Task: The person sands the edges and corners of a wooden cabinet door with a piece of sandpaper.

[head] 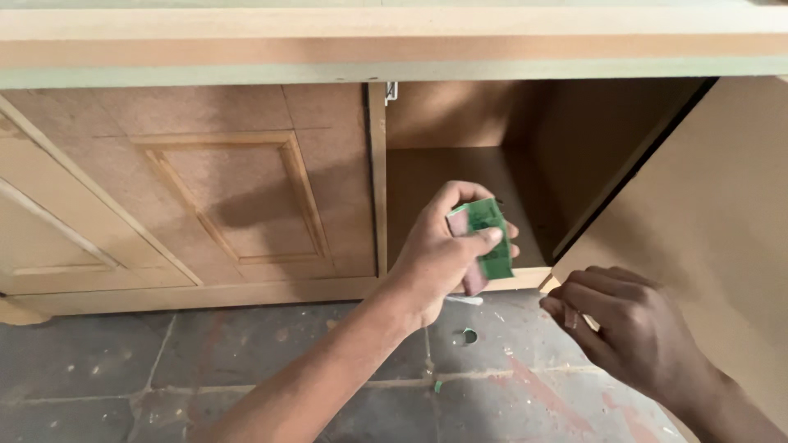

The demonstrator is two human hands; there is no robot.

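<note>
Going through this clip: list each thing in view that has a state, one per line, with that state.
Right cabinet door: swung open.
Left cabinet door: closed.
Open compartment: nothing visible inside.
Green sandpaper piece: folded, gripped.
Left hand: closed on the green sandpaper piece.
Right hand: fingers curled at the open door's lower edge; any small item pinched there is unclear.
Floor: stained, small scraps lying on it.

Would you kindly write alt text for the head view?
The left hand holds a small green sheet before an open wooden cabinet; the right hand pinches the open cabinet door's edge above a grey stone floor.
</note>
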